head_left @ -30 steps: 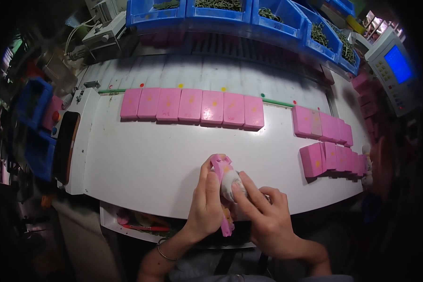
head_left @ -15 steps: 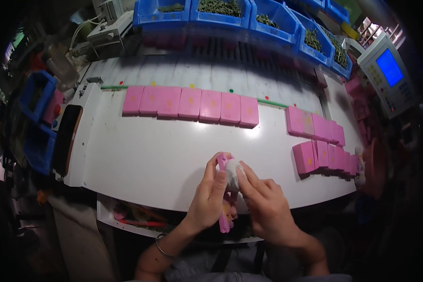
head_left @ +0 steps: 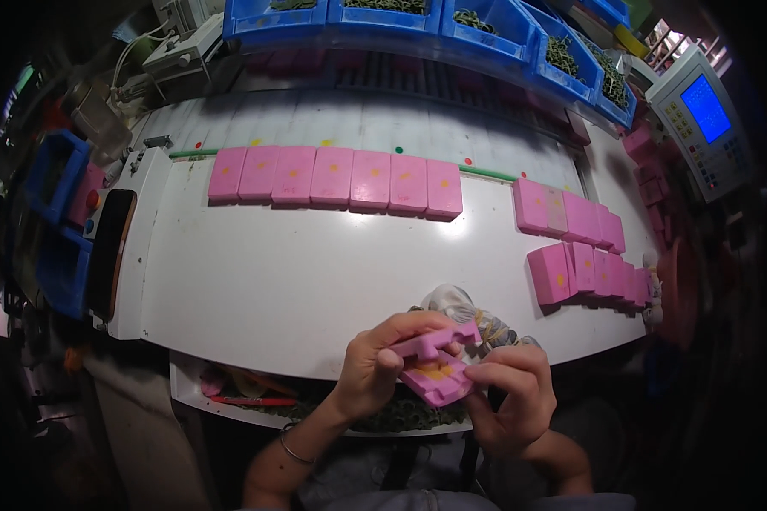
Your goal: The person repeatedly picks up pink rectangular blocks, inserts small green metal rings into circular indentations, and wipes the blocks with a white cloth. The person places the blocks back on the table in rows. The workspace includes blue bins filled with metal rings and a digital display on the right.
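A pink rubber mould (head_left: 435, 387) in two parted pieces is between my hands over the table's front edge, with yellow marks inside its lower piece. My left hand (head_left: 379, 362) is closed around its left side, thumb toward me. On the right, my right hand (head_left: 516, 396) pinches the lower piece's edge between thumb and fingertips. Just behind the mould lies a whitish cloth pouch (head_left: 453, 300), its greyish length tied with yellowish bands and partly hidden by my hands.
A row of pink blocks (head_left: 332, 177) runs along a green strip. Two shorter rows of pink blocks (head_left: 568, 213) stand at the right. Blue bins (head_left: 486, 38) of green pieces hang at the back. A front drawer (head_left: 230, 409) holds a red pen and green bits. A control panel (head_left: 699, 128) stands right.
The cloth pouch has left my right hand and lies on the table. The mould has tipped from upright, its pieces now apart, and my right hand has taken hold of its edge.
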Tool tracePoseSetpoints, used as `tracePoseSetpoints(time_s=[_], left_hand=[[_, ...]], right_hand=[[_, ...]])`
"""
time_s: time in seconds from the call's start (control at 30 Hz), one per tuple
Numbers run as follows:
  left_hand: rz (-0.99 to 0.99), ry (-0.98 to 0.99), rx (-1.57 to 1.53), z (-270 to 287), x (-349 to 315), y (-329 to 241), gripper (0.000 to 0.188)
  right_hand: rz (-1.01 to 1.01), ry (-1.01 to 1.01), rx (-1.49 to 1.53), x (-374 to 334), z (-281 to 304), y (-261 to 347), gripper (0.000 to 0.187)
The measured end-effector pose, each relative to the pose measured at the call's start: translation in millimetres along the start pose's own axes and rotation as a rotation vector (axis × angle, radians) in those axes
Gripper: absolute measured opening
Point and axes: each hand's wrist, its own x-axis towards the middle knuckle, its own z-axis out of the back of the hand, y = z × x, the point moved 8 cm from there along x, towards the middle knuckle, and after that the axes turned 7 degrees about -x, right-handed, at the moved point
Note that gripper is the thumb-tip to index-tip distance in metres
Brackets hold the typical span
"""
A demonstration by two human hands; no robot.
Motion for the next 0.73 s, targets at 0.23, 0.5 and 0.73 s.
tracePoseSetpoints(time_s=[0.23, 0.5, 0.73], left_hand=[[0.041, 0.067, 0.272, 0, -3, 5, 0.059], [-0.147, -0.115, 0.308, -11, 5, -34, 0.039], [-0.016, -0.106, 0.188, -16, 18, -23, 0.028]], right_hand=[[-0.450, -0.030, 0.334, 7, -5, -30, 0.045], [-0.296, 0.115, 0.199, 21, 0, -28, 0.033], [-0.311, 0.116, 0.256, 17, 8, -43, 0.050]])
